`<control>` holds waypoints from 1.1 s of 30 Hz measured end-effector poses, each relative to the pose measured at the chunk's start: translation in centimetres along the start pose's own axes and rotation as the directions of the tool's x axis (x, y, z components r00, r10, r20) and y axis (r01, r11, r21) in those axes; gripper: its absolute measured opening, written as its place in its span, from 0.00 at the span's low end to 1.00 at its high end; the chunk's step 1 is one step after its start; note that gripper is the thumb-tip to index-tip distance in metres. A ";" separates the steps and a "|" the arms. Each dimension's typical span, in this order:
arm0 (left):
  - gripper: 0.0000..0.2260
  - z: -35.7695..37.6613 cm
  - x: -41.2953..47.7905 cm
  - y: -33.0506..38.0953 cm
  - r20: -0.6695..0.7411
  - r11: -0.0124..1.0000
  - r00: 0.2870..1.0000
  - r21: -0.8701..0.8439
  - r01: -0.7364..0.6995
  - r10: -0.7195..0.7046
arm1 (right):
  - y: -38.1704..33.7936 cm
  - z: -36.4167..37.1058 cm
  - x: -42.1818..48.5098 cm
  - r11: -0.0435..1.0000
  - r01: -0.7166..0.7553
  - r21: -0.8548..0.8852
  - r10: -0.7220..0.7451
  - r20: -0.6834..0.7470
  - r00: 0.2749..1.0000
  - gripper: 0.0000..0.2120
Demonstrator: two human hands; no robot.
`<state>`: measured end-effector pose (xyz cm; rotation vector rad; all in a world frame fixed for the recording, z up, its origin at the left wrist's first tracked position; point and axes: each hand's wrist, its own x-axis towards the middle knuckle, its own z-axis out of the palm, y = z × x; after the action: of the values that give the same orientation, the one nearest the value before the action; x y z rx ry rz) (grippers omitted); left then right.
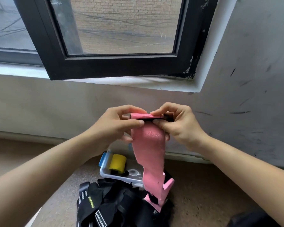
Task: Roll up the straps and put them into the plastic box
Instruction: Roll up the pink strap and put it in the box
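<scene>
both hands (pixel 115 123) raised, pinching pink strap (pixel 148 145) roll.

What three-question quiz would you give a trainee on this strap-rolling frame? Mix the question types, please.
1. True or false: the yellow strap already lies rolled up inside the plastic box.
2. Which strap is being rolled? A) a black one B) the pink strap C) the yellow one
3. Fill in: the unrolled black straps lie in a heap on the ____, nearer the camera than the box.

Key
1. True.
2. B: the left hand and right hand pinch the roll at its top, and the pink tail hangs down from it.
3. Floor.
</scene>
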<state>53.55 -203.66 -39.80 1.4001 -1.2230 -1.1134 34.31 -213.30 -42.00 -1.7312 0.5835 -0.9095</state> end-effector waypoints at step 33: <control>0.10 1.4 -0.1 -0.8 -0.088 0.988 0.993 -0.140 0.061 -0.074 | 0.1 0.3 -0.6 0.999 0.016 -0.036 -0.017 -0.017 1.000 0.09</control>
<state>52.25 -203.57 -40.83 1.3810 -1.0202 -1.1442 34.19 -212.73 -42.37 -1.7645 0.6010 -0.9316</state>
